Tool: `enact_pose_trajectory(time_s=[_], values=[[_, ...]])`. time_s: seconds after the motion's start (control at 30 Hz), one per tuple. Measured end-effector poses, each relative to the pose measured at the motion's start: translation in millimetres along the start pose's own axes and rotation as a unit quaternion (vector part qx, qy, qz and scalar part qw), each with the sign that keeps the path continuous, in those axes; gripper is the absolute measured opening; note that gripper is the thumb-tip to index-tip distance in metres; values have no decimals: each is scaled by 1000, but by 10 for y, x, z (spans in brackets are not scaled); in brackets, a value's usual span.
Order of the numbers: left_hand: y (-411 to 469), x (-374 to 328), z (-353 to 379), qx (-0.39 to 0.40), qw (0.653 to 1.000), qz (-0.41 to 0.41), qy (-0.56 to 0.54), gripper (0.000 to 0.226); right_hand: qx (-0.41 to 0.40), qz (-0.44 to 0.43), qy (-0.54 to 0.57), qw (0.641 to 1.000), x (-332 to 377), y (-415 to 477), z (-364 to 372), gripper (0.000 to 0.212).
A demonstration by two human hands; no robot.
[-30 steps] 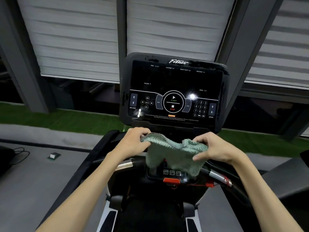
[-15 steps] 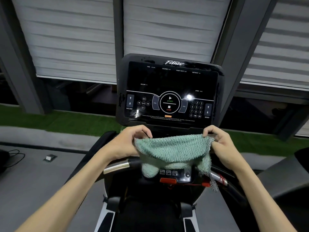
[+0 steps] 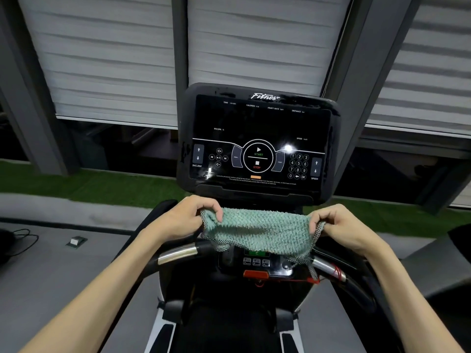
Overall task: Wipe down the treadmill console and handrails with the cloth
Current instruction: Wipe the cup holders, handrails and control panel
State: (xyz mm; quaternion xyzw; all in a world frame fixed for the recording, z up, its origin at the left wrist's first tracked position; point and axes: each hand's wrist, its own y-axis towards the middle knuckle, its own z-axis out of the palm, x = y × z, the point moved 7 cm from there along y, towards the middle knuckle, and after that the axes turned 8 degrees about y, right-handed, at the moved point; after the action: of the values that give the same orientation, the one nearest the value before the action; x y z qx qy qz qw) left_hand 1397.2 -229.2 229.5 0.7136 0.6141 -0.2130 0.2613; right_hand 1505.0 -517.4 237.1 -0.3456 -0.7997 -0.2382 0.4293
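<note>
My left hand [image 3: 183, 220] pinches the cloth [image 3: 257, 233] by its left corner, my right hand [image 3: 344, 225] by the right. Over the last second I've drawn it from a bunched wad into a flat span, so it's ready; I judge wiping hasn't begun. Well off my left hand lies a small box [image 3: 76, 242]. The cloth hangs above the handrails [image 3: 175, 253], just below the console [image 3: 257, 123]. Under my right hand, a red cord [image 3: 336, 271] could snag it.
</note>
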Motion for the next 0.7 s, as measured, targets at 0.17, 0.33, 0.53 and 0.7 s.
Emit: enact_pose_trajectory(time_s=[0.17, 0.33, 0.53, 0.7], values=[[-6, -17, 100, 91, 993, -54, 42, 40, 48, 37, -39, 997, 21, -16, 120, 45], [86, -328, 256, 20, 996, -84, 37, 67, 55, 34, 11, 998, 372, 72, 465, 29], [188, -568, 536, -65, 996, -43, -42, 30, 117, 39, 204, 971, 698, 138, 935, 24], [159, -473, 433, -75, 971, -70, -215, 13, -39, 5, 158, 987, 582, 145, 643, 25]])
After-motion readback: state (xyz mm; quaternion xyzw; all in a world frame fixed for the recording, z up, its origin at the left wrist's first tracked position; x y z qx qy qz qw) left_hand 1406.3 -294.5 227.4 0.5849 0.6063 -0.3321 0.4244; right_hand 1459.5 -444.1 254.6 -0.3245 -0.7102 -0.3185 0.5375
